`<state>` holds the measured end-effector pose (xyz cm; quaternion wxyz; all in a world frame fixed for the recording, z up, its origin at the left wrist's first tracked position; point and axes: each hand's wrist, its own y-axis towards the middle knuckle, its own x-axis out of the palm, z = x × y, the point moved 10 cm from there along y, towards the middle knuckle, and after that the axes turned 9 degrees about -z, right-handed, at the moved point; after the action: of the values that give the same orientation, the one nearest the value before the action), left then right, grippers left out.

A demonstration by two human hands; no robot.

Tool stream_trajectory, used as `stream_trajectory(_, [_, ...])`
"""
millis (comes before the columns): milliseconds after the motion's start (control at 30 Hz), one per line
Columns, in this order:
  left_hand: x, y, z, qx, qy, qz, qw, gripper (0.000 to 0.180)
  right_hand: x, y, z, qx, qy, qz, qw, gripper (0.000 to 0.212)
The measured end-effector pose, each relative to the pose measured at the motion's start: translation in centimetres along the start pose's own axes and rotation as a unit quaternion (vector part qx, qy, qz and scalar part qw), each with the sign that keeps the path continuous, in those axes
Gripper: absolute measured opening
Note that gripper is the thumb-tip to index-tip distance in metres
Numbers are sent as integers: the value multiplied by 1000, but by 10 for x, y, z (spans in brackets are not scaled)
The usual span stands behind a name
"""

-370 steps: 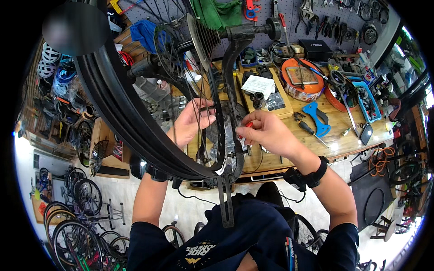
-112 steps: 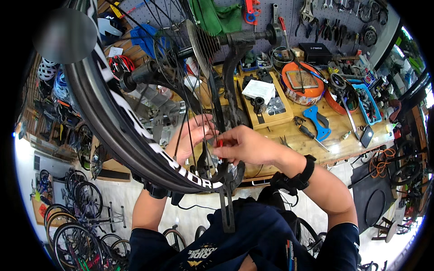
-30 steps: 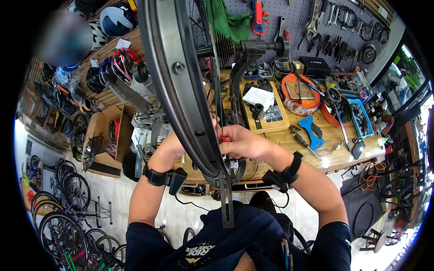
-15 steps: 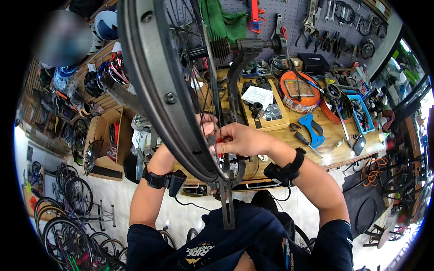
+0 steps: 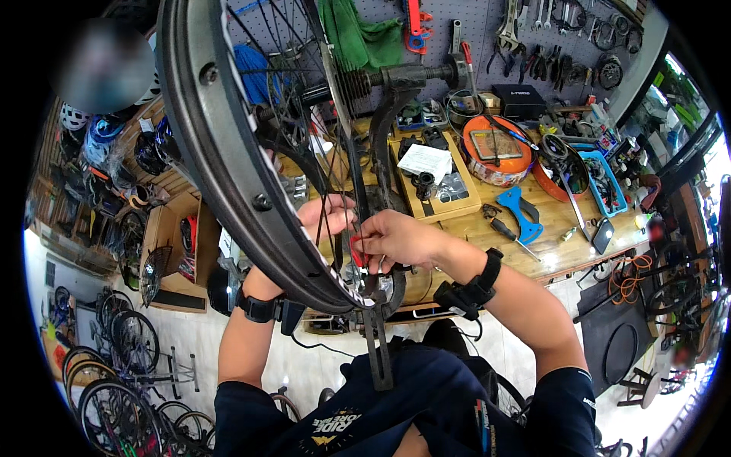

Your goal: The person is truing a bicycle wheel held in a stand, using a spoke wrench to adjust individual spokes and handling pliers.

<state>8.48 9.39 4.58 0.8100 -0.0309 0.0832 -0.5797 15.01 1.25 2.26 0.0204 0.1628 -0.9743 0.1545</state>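
A bicycle wheel with a dark rim [image 5: 236,152] stands upright, mounted in a black truing stand [image 5: 387,126]. My right hand [image 5: 400,238] is closed on a small red spoke wrench [image 5: 356,250] at the spokes, close to the rim's lower end. Beyond the rim, my left hand [image 5: 326,215] is among the spokes, its thumb and fingers pinched at a thin spoke. The rim hides part of my left wrist, and the exact grip of the left fingertips is hard to make out.
On the wooden bench lie a cardboard box of parts [image 5: 438,179], an orange round tin [image 5: 499,152], a blue-handled tool [image 5: 520,215], a screwdriver [image 5: 514,240] and a blue tray [image 5: 603,183]. Tools hang on the pegboard [image 5: 472,23] behind. An open carton [image 5: 179,247] stands at left.
The wheel has shifted left in the view, its rim now leaning more to the side. More of my left hand shows behind the spokes. My right hand keeps hold of the red spoke wrench.
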Motion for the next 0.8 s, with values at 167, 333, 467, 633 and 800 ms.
stream_trajectory(167, [6, -1, 13, 29, -20, -21, 999, 47, -1, 3, -12, -107, 14, -29, 994, 11])
stream_trajectory(333, [12, -2, 19, 3, -27, -29, 999, 52, 1, 0, -18, -98, 13, -6, 995, 10])
stream_trajectory(467, [12, -3, 15, -3, -60, -26, 998, 52, 0, 2, -21, -122, 17, 0, 992, 9])
stream_trajectory(633, [15, -8, 13, -26, -103, -29, 994, 57, 3, 2, -23, -108, 26, -32, 993, 11])
stream_trajectory(800, [18, -8, 21, -17, -90, -18, 996, 59, 4, 0, -21, -130, 35, 5, 991, 13])
